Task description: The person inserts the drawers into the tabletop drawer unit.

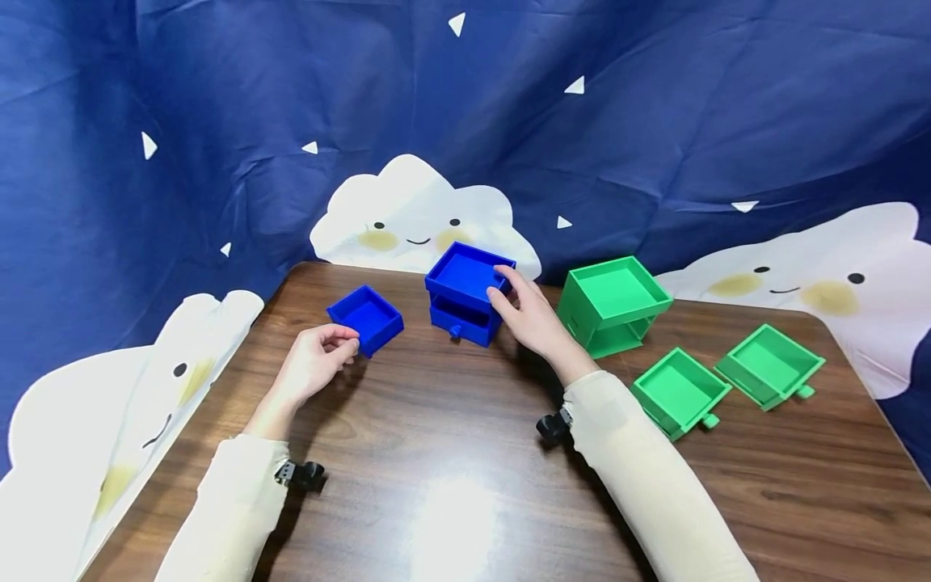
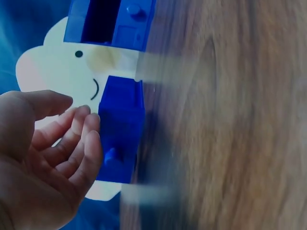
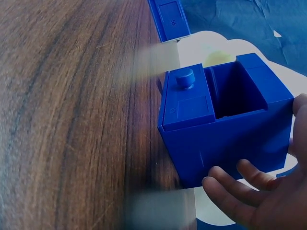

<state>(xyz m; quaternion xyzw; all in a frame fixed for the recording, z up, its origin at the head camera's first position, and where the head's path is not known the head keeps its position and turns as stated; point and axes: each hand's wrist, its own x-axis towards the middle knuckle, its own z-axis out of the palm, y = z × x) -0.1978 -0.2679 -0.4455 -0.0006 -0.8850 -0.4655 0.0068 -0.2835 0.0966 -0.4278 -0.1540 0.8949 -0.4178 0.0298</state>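
A small blue drawer (image 1: 367,317) lies on the table at the left, its hollow side up. My left hand (image 1: 317,360) is at its near corner, fingers loosely bent. In the left wrist view thumb and fingertips stand apart with nothing between them, beside the drawer's round knob (image 2: 113,158). To the right stands a blue cabinet (image 1: 465,279) with a tray-like top, an empty upper slot and a lower drawer (image 3: 189,103) pushed in. My right hand (image 1: 534,319) holds the cabinet by its right side, thumb and index finger over the top rim.
Right of the blue cabinet stands a green cabinet (image 1: 614,303) with an open front. Two green drawers, a nearer one (image 1: 680,392) and a farther right one (image 1: 774,364), lie on the wooden table (image 1: 451,428). A blue cloth (image 1: 509,105) with clouds hangs behind.
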